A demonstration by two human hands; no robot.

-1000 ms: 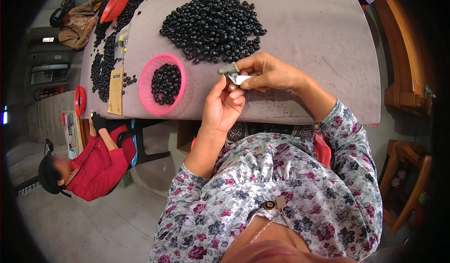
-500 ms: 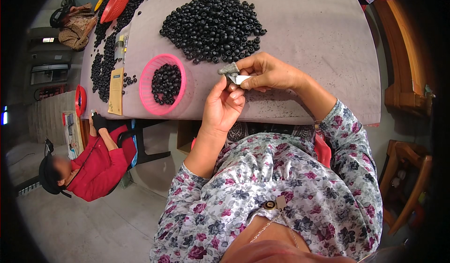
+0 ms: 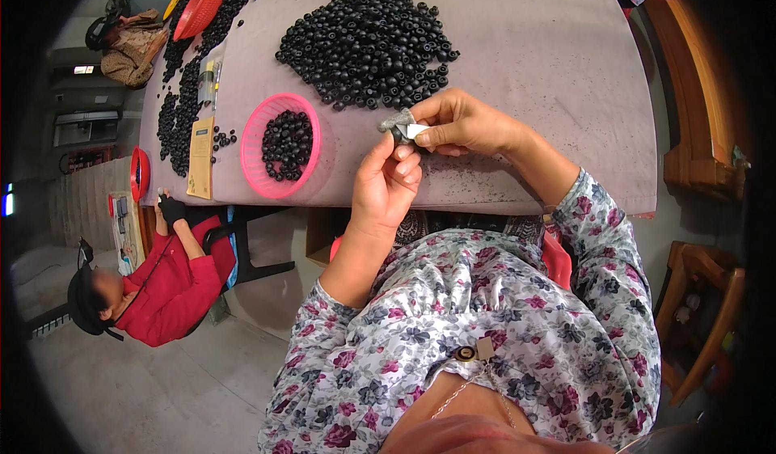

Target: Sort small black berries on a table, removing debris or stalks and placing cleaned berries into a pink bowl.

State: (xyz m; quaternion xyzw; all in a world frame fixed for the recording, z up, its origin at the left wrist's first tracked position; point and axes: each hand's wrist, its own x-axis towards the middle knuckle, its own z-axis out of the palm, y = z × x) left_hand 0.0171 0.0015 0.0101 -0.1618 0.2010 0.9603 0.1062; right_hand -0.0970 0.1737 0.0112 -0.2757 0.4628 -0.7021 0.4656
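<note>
My left hand (image 3: 385, 181) is raised over the table's near edge, its thumb and fingertips pinching a small dark round piece (image 3: 398, 135), partly hidden. My right hand (image 3: 470, 127) meets it from the right, gripping a small white-handled tool (image 3: 417, 130) between thumb and fingers. The tool's far end lies against the dark piece; its exact shape cannot be made out. A grey cover (image 3: 397, 119) wraps the tip of my right index finger. Beyond my hands lies a heap of small black ring-like pieces (image 3: 364, 46). Left of them stands a pink basket (image 3: 252, 148) holding similar pieces.
A grey cloth covers the table (image 3: 550, 74). At its left are more black pieces (image 3: 179, 122), a tan card (image 3: 200, 159) and a red basket (image 3: 200, 8). A person in red (image 3: 174, 288) sits at the left; another person (image 3: 132, 46) is farther off.
My hands stay together at nearly the same spot. The white-handled tool and my right fingers have shifted slightly against the dark piece, and my left fingers have moved a little.
</note>
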